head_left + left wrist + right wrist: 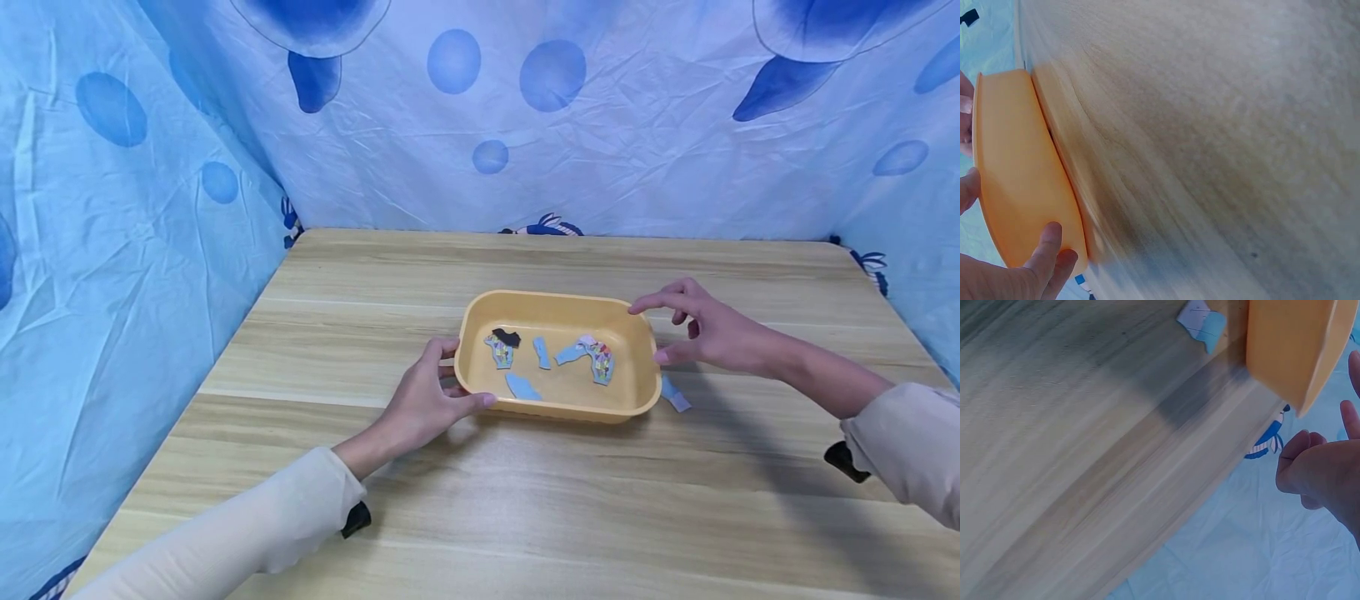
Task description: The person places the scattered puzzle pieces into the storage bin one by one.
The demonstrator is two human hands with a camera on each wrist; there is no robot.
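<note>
A shallow yellow plastic tray (558, 411) sits on the wooden table, with several small flat cut-out pieces inside. Two have a multicoloured print: one printed piece (602, 364) at the right, one (501, 353) at the left beside a black piece (507, 337). Plain blue pieces, such as one near the front wall (522, 387), lie among them. My left hand (431, 396) grips the tray's left front corner, thumb at the front rim, fingers against the end wall (1054, 232). At the right end my right hand (708, 329) spreads index finger and thumb close to the rim.
Outside the tray, a pale blue piece (676, 393) lies on the table by its right end. The wooden table (570, 500) extends on all sides. Blue patterned cloth (390, 158) hangs behind and at both sides.
</note>
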